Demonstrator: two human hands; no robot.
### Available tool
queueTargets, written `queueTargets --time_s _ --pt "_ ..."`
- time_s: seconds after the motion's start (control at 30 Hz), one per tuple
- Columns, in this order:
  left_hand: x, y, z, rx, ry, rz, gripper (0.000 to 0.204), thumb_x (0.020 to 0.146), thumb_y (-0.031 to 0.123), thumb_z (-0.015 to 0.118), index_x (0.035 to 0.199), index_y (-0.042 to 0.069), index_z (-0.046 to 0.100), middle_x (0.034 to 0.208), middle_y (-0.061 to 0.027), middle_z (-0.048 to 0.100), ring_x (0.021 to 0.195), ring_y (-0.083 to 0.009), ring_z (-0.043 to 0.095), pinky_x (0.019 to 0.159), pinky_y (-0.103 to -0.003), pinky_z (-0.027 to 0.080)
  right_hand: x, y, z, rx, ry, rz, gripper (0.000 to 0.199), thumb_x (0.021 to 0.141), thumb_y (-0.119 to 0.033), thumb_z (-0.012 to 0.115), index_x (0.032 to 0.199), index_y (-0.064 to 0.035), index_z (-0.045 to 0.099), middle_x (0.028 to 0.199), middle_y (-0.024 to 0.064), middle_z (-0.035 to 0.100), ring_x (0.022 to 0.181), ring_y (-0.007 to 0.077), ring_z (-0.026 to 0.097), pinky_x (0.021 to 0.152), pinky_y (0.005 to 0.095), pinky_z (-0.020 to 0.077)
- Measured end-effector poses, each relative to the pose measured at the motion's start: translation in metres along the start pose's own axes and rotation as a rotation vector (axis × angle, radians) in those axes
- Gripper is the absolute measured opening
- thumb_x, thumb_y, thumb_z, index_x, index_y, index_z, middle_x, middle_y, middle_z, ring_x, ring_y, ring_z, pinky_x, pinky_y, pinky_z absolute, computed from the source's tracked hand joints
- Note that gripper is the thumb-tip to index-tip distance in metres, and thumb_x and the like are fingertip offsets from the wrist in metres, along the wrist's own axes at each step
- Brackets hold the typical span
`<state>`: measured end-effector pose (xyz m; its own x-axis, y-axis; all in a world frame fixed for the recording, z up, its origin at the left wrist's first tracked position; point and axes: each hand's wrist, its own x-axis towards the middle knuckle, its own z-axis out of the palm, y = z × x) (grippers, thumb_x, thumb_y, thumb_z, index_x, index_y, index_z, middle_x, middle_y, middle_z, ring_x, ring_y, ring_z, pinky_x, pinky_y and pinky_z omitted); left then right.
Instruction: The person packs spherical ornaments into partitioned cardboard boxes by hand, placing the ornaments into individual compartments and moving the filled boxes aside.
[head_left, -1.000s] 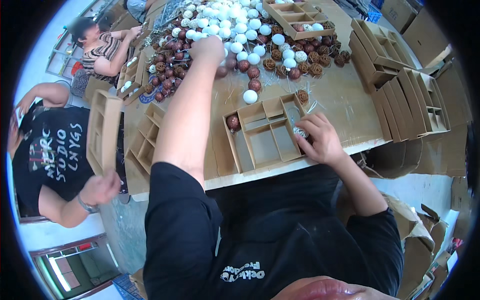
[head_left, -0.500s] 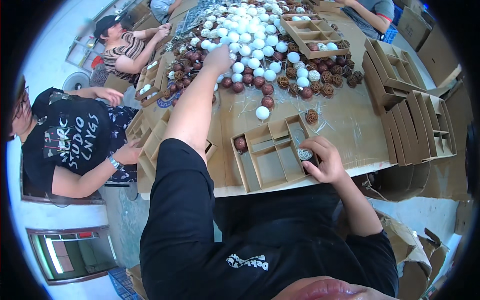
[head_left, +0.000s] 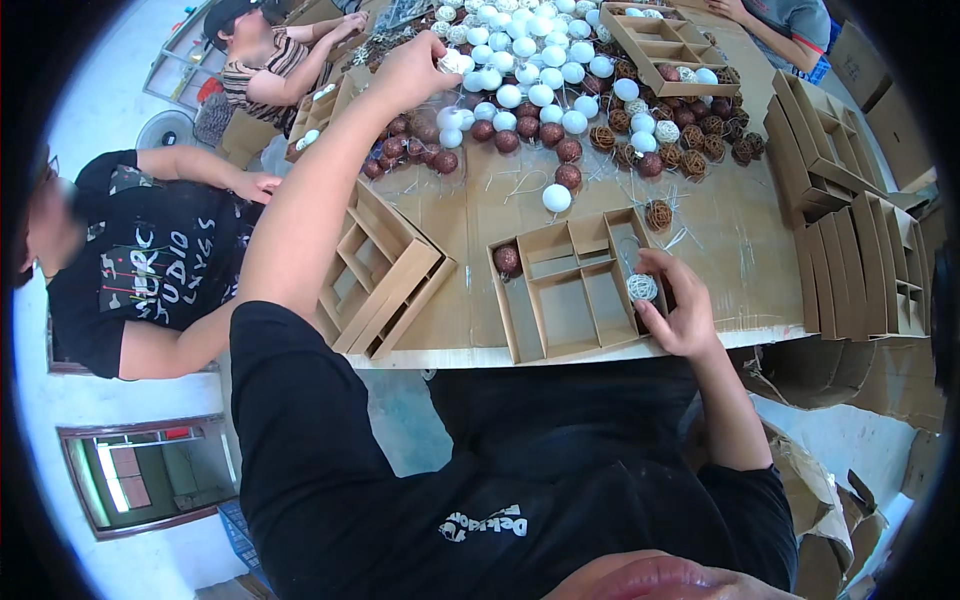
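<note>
Left arm (head_left: 325,190) outstretched, left grip (head_left: 420,72) pinched; right grip (head_left: 683,303) curled.

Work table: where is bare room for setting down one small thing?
Bare cardboard shows right of the right hand, up to the stacked trays. A narrower bare strip lies between the tray pile at left and the divided tray. The far side is crowded by the ball heap.

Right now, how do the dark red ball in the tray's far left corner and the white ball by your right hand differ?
The dark red ball has a speckled, closed surface; the white ball is an open weave of strands.
The dark red ball sits untouched in the tray's far left corner; the white ball is at the right side, between the right hand's thumb and fingers.
Both are round and look similar in size.
</note>
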<state>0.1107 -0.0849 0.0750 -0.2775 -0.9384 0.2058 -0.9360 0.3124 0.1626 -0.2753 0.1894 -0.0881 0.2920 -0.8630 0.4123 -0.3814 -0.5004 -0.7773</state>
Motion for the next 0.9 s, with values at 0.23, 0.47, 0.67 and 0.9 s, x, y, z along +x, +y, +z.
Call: queueTargets --time_s 0.23,0.47,0.67,0.9 --pt "-0.001 0.012 0.015 -0.494 -0.048 -0.120 0.056 0.086 0.009 0.083 0.139 0.008 0.065 0.098 -0.0078 0.078 0.075 -0.0133 0.075 0.072 -0.030 0.060 -0.009 0.003 0.004 -0.014 0.016 -0.001 0.053 0.087 -0.013 0.073 0.136 0.0012 0.060 0.113 0.0198 0.072 0.107 0.0380 0.071 0.096 0.0433 0.0548" --pt "0.001 0.024 -0.025 -0.411 -0.051 -0.001 0.056 0.091 0.020 0.083 0.140 0.002 0.064 0.107 -0.0071 0.077 0.086 -0.0121 0.074 0.075 -0.030 0.058 -0.008 0.001 0.007 -0.018 0.017 -0.016 0.052 0.087 -0.010 0.072 0.136 0.0005 0.060 0.112 0.0196 0.073 0.107 0.0385 0.071 0.096 0.0430 0.0547" --pt "-0.050 0.079 -0.074 -0.520 0.018 -0.052 0.032 0.105 0.011 0.065 0.132 -0.004 0.059 0.110 -0.0130 0.074 0.091 -0.0180 0.073 0.075 -0.030 0.059 -0.005 -0.001 0.007 -0.009 0.025 -0.001 0.051 0.086 -0.008 0.072 0.135 0.0004 0.060 0.112 0.0199 0.073 0.106 0.0383 0.071 0.095 0.0431 0.0549" --pt "-0.057 0.040 -0.072 -0.564 -0.006 0.033 0.027 0.105 0.013 0.066 0.128 0.000 0.063 0.110 -0.0090 0.074 0.094 -0.0161 0.072 0.076 -0.031 0.059 -0.003 0.000 0.007 -0.011 0.026 -0.009 0.051 0.086 -0.007 0.071 0.135 0.0004 0.061 0.112 0.0198 0.073 0.106 0.0380 0.071 0.095 0.0428 0.0547"
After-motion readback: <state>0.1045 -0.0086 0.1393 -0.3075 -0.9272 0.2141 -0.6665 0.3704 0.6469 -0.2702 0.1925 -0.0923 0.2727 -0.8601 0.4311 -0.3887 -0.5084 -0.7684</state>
